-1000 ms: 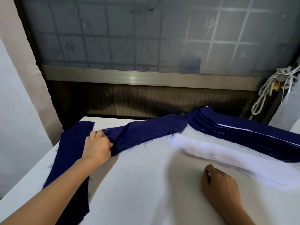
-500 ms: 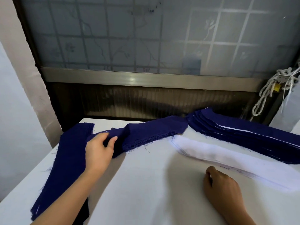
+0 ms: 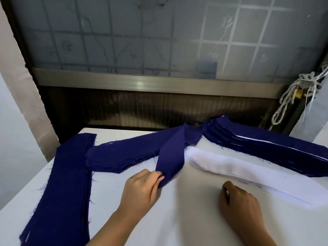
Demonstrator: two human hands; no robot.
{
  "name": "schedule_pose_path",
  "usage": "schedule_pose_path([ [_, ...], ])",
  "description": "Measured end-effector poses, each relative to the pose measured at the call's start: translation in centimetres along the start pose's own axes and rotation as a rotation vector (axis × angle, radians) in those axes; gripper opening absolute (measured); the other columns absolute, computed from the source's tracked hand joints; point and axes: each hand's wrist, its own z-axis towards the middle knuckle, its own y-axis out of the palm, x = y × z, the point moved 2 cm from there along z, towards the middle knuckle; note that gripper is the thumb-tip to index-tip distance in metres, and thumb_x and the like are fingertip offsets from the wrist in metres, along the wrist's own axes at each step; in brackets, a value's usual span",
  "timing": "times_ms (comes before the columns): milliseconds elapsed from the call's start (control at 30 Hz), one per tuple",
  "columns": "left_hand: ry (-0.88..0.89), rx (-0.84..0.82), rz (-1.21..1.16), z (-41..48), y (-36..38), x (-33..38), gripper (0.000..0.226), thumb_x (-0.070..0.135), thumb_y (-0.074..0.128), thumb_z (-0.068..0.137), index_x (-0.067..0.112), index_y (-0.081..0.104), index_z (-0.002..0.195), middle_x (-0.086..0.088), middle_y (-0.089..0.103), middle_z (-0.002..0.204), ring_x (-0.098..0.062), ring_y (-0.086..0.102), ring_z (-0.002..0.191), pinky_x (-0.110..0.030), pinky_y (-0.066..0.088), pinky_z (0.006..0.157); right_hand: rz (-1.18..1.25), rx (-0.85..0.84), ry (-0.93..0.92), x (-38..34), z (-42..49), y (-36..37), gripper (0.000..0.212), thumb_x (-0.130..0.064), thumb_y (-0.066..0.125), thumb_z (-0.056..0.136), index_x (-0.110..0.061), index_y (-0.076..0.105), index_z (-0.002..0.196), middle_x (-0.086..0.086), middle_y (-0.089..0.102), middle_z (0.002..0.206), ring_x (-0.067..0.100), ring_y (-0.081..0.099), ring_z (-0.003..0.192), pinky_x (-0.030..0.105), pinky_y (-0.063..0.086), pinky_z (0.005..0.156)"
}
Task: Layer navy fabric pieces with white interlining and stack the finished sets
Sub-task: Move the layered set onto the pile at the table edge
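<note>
My left hand (image 3: 142,189) pinches the near end of a navy strip (image 3: 171,155), which is folded over and pulled toward me off a pile of navy strips (image 3: 122,157) lying across the middle of the white table (image 3: 177,219). A stack of white interlining strips (image 3: 248,172) lies to the right of it. My right hand (image 3: 239,201) rests on the table just in front of the interlining, fingers curled under, nothing visibly held. A layered navy stack with white edges showing (image 3: 257,146) sits at the back right.
Another long pile of navy strips (image 3: 65,183) runs along the table's left edge. A frosted window with a metal sill (image 3: 150,82) stands behind the table. Knotted white rope (image 3: 291,98) hangs at the right.
My left hand has taken the top navy strip by its left end and drawn it to the right and toward me, folding it over the pile. My right hand has stayed put.
</note>
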Motion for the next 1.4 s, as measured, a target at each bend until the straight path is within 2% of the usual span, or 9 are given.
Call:
schedule_pose_path([
  [200,0.119,-0.022,0.008,-0.1,0.0,0.3,0.022,0.005,0.055,0.088,0.008,0.075,0.096,0.002,0.066,0.081,-0.017,0.059,0.07,-0.026,0.047,0.06,0.085,0.169,-0.111,-1.6,-0.1,-0.1,0.022,-0.014,0.072,0.075,-0.015,0.063,0.095,0.003,0.066,0.084,0.027,0.065,0.069,0.034,0.051,0.056],
  [367,0.029,0.05,0.011,-0.2,-0.2,0.0,0.02,0.019,0.057,0.093,0.01,0.072,0.083,0.005,0.065,0.071,-0.014,0.055,0.059,-0.026,0.045,0.053,0.206,0.222,-0.482,-9.0,0.4,1.7,0.061,-0.018,0.071,0.066,-0.018,0.056,0.125,-0.005,0.059,0.123,0.017,0.052,0.113,0.035,0.042,0.096],
  [533,-0.274,0.156,-0.057,-0.3,-1.3,-1.2,0.021,0.024,0.052,0.095,0.01,0.065,0.086,0.009,0.06,0.066,-0.007,0.051,0.053,-0.019,0.039,0.052,0.431,0.317,-0.497,-13.3,1.3,2.8,0.037,-0.014,0.076,0.062,-0.02,0.065,0.096,-0.01,0.067,0.088,0.011,0.058,0.086,0.028,0.033,0.098],
  [700,-0.612,0.292,-0.125,-0.5,-2.2,-2.5,0.012,0.022,0.056,0.1,0.013,0.061,0.094,0.007,0.055,0.055,-0.013,0.052,0.044,-0.03,0.041,0.047,0.287,0.279,-0.524,-9.4,1.0,2.6,0.031,-0.003,0.076,0.062,-0.018,0.068,0.087,-0.009,0.064,0.076,0.014,0.062,0.072,0.034,0.032,0.103],
  [800,-0.63,0.291,-0.117,-0.2,-2.3,-2.3,0.022,0.028,0.052,0.095,0.009,0.063,0.093,0.005,0.055,0.054,-0.014,0.052,0.044,-0.033,0.042,0.042,0.153,0.312,-0.44,-3.9,1.1,1.3,0.046,0.004,0.075,0.051,-0.016,0.072,0.092,-0.004,0.069,0.083,0.022,0.065,0.082,0.04,0.033,0.1],
  [933,-0.699,0.278,-0.111,-0.2,-2.0,-2.6,0.022,0.028,0.054,0.097,0.008,0.063,0.094,0.005,0.057,0.057,-0.015,0.055,0.049,-0.037,0.046,0.047,0.096,0.434,-0.273,2.9,1.0,-0.6,0.02,-0.003,0.068,0.073,-0.014,0.072,0.089,0.002,0.07,0.076,0.023,0.058,0.084,0.035,0.035,0.094],
  [1133,-0.878,0.282,-0.202,-0.7,-1.5,-3.8,0.022,0.033,0.059,0.097,0.016,0.06,0.082,0.005,0.059,0.061,-0.015,0.057,0.057,-0.034,0.045,0.056,0.258,0.442,0.032,6.5,0.0,-1.1,0.033,0.009,0.074,0.072,-0.011,0.07,0.098,-0.001,0.07,0.079,0.037,0.054,0.101,0.049,0.045,0.089],
  [1300,-0.968,0.334,-0.269,-0.8,-1.8,-3.9,0.02,0.034,0.068,0.091,0.037,0.056,0.075,0.015,0.062,0.068,-0.002,0.059,0.067,-0.014,0.046,0.059,0.487,0.584,0.26,6.5,-0.2,-2.5,0.029,-0.012,0.072,0.081,-0.019,0.06,0.107,-0.002,0.06,0.077,0.034,0.056,0.083,0.045,0.045,0.082],
  [1400,-0.99,0.224,-0.203,-1.1,-1.4,-4.4,0.017,0.034,0.073,0.087,0.036,0.061,0.075,0.005,0.058,0.056,-0.009,0.058,0.056,-0.018,0.042,0.053,0.626,0.608,0.39,7.0,-0.5,-2.9,0.025,-0.023,0.066,0.088,-0.03,0.052,0.107,-0.001,0.06,0.072,0.028,0.058,0.063,0.038,0.044,0.066],
])
